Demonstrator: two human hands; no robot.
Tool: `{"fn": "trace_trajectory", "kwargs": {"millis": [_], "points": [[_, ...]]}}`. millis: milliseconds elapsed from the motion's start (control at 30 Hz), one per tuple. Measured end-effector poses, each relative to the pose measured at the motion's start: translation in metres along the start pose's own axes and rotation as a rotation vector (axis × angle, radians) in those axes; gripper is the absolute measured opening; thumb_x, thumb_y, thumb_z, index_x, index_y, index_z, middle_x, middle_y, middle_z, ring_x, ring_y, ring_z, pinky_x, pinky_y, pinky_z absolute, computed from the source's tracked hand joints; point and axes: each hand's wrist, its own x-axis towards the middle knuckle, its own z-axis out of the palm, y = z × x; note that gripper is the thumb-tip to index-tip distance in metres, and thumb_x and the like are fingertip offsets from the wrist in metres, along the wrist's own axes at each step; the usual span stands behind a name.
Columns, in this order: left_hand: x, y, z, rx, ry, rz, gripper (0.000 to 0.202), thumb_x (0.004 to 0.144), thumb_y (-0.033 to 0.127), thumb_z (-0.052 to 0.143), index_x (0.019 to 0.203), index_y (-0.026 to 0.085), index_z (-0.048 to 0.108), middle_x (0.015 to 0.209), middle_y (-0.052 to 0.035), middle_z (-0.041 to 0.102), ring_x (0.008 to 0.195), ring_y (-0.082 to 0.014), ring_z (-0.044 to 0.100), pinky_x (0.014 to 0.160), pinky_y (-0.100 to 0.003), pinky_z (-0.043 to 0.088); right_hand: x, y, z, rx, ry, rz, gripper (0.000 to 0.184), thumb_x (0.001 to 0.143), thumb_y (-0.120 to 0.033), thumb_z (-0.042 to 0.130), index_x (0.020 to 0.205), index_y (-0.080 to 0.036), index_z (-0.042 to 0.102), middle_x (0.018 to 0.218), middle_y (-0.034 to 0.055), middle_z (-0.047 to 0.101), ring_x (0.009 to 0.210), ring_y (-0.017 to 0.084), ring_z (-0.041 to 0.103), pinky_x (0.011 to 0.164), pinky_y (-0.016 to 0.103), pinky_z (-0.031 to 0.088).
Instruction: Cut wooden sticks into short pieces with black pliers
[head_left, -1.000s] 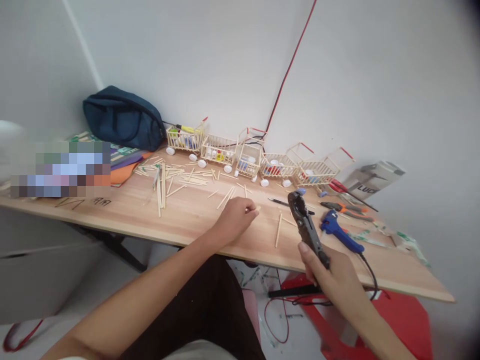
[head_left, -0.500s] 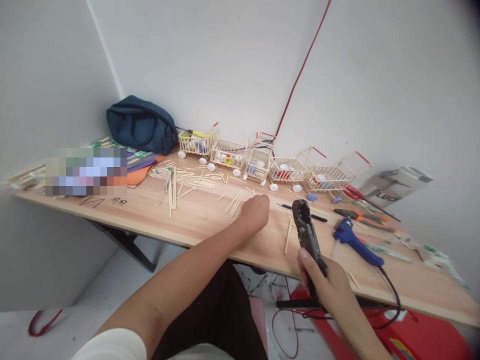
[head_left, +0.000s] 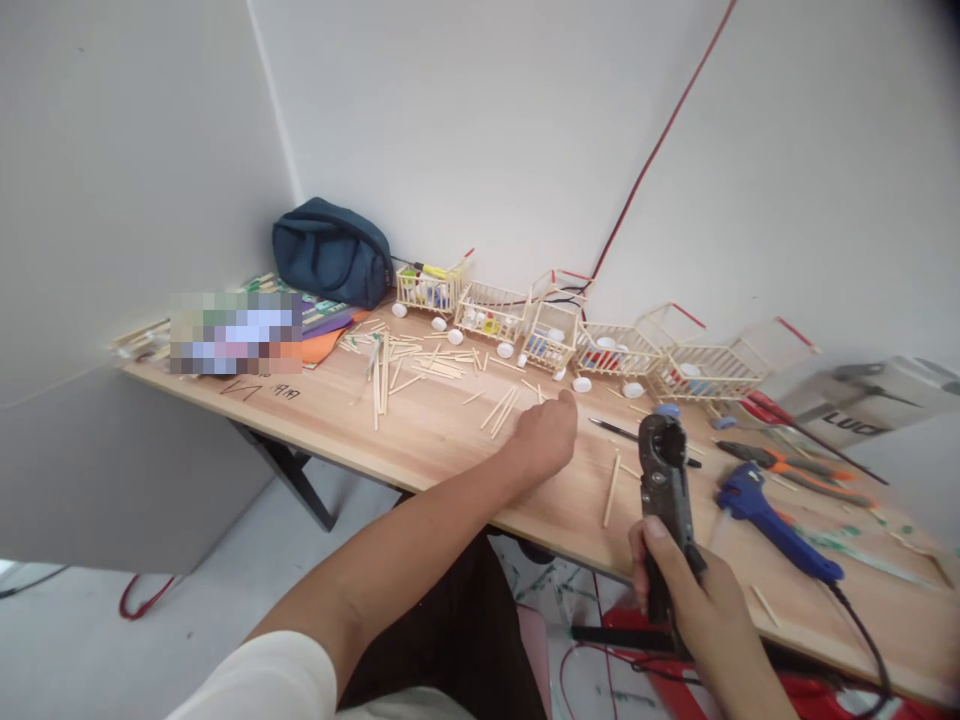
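My left hand point(head_left: 546, 437) is closed, its fingers bent down at the tabletop beside several short wooden sticks point(head_left: 499, 408); the fingertips are hidden, so what they hold, if anything, does not show. My right hand point(head_left: 686, 580) grips a black plier-like tool point(head_left: 664, 480) by its handles, with the head pointing up and away above the table's front part. A single stick point(head_left: 612, 490) lies on the wood between the hands. Just beyond them rests a black pen point(head_left: 615, 430), partly behind the tool.
Several small stick-built carts point(head_left: 619, 350) with white wheels stand along the wall. A blue glue gun point(head_left: 780, 525) and orange-handled pliers point(head_left: 795, 465) lie to the right. Loose sticks point(head_left: 420, 360), coloured sheets point(head_left: 322, 345) and a blue bag point(head_left: 330, 250) occupy the left of the table point(head_left: 442, 450).
The view has swung left, so everything sits farther right in the picture. Both hands keep nearly the same pose, and the black tool is still in my right hand.
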Motion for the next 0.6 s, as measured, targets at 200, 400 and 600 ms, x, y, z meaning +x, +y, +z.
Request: {"fn": "trace_trajectory", "kwargs": {"millis": [200,400,600], "points": [[-0.016,-0.008,-0.017,-0.133,0.079,0.075,0.024,0.089,0.024,0.045,0.109,0.014,0.053,0.1,-0.0128,0.067,0.093,-0.0258,0.064,0.076,-0.034,0.048,0.006,-0.011,0.016,0.243,-0.062,-0.028,0.051,0.084,-0.067,0.044,0.068,-0.019,0.052,0.051,0.0015,0.054,0.046,0.015,0.051,0.047,0.026,0.041],[-0.036,-0.05,-0.053,-0.438,0.254,0.106,0.015,0.085,0.022,0.046,0.082,0.018,0.06,0.085,-0.0043,0.068,0.083,-0.0174,0.061,0.075,-0.027,0.045,0.015,-0.018,0.032,0.348,-0.073,-0.057,0.047,0.085,-0.064,0.045,0.074,-0.019,0.052,0.054,0.0011,0.053,0.049,0.015,0.05,0.046,0.025,0.039],[-0.067,-0.123,-0.092,-0.594,0.37,-0.029,0.017,0.08,0.025,0.051,0.067,0.015,0.058,0.059,0.0011,0.057,0.06,-0.0123,0.054,0.062,-0.023,0.041,0.015,-0.028,0.047,0.48,-0.091,-0.078,0.046,0.085,-0.063,0.046,0.072,-0.02,0.049,0.055,0.0006,0.052,0.049,0.014,0.049,0.045,0.024,0.038]]}}
